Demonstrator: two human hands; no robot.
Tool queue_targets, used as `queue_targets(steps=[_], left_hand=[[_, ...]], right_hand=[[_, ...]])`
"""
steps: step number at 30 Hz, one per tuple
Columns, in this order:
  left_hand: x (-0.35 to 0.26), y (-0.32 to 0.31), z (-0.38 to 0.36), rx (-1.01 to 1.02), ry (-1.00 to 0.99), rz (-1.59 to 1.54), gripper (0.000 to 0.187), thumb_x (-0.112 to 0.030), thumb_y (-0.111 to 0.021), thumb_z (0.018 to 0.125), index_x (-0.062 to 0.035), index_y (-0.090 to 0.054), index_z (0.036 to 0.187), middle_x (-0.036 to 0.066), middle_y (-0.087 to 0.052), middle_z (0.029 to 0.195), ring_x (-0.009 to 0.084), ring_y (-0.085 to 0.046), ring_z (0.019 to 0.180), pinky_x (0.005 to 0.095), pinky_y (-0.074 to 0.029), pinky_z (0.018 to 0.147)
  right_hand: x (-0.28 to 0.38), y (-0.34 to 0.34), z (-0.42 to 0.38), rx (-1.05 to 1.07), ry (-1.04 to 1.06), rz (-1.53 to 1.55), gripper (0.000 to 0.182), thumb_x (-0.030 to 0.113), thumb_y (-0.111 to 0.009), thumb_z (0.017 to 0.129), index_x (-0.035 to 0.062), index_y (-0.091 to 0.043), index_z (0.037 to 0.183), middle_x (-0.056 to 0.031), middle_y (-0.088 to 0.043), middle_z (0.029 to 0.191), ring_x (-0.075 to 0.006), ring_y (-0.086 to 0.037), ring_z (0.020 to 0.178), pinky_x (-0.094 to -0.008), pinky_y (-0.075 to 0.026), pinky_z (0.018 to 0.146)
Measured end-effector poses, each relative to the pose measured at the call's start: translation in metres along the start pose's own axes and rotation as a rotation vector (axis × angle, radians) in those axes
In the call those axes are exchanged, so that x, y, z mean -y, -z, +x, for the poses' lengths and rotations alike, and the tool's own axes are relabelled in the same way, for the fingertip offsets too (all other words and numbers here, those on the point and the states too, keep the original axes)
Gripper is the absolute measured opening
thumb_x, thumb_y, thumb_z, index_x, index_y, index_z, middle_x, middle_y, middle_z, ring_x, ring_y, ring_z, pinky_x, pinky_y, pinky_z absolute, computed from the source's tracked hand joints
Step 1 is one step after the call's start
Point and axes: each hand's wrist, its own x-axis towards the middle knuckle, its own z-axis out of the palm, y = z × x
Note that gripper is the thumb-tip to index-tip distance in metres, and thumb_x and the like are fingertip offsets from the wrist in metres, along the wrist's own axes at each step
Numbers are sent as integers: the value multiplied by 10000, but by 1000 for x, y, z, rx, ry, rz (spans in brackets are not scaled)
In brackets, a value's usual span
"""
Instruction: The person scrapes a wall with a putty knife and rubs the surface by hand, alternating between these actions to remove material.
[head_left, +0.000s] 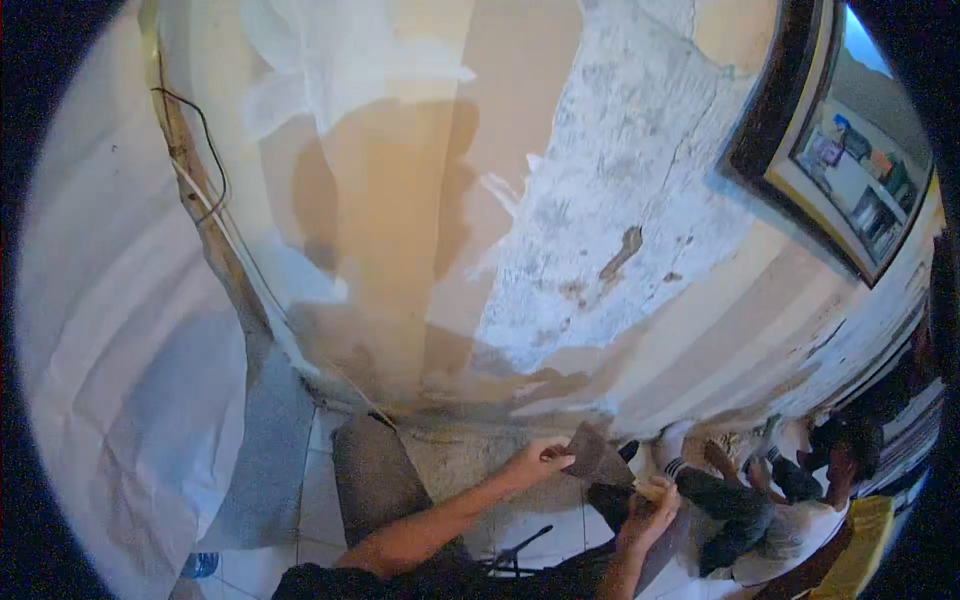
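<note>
A small dark brown sheet of what looks like sandpaper is held up between my two hands, in front of the lower wall. My left hand pinches its left edge between thumb and fingers. On the lower right side, the fingers of my right hand close on the sheet's other end. Beyond my hands rises the patchy wall, striped in tan and cream, with white filler smears and a large bare, peeling grey-white area.
A framed picture hangs at upper right. Another person sits low at the right by the wall. At left are a pale draped sheet and a dark cable. A dark thin-legged object stands on the tiled floor.
</note>
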Motion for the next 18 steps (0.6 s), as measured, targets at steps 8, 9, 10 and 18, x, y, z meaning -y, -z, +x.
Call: queue_targets(steps=[8,9,10,18], left_hand=[[-35,32,4,-81,60,-31,222,-236,-655,921,-27,-656,997,11,-655,852,90,-597,792,253,-476,709],[-33,30,3,-113,9,-158,227,-238,-652,924,-26,-653,1005,14,-653,848,88,-595,795,248,-474,711],[-30,28,4,-107,1,-154,227,-238,-652,924,-26,-653,1005,14,-653,848,88,-595,795,248,-474,711],[-4,38,13,-201,98,-264,224,-213,-608,954,-10,-630,1047,36,-630,853,107,-597,785,266,-493,711]], right_hand=[[58,-134,9,381,-50,585,209,167,-586,928,106,-453,778,-4,-420,633,-134,-416,506,-301,-356,442],[69,-151,14,520,71,562,298,140,-585,928,123,-391,702,20,-344,540,-109,-313,414,-299,-269,383],[88,-166,17,595,158,569,321,153,-587,934,120,-384,687,24,-327,520,-104,-305,403,-295,-267,374],[330,-292,21,985,821,843,440,273,-507,990,166,-319,607,38,-242,504,-87,-193,427,-281,-184,392]])
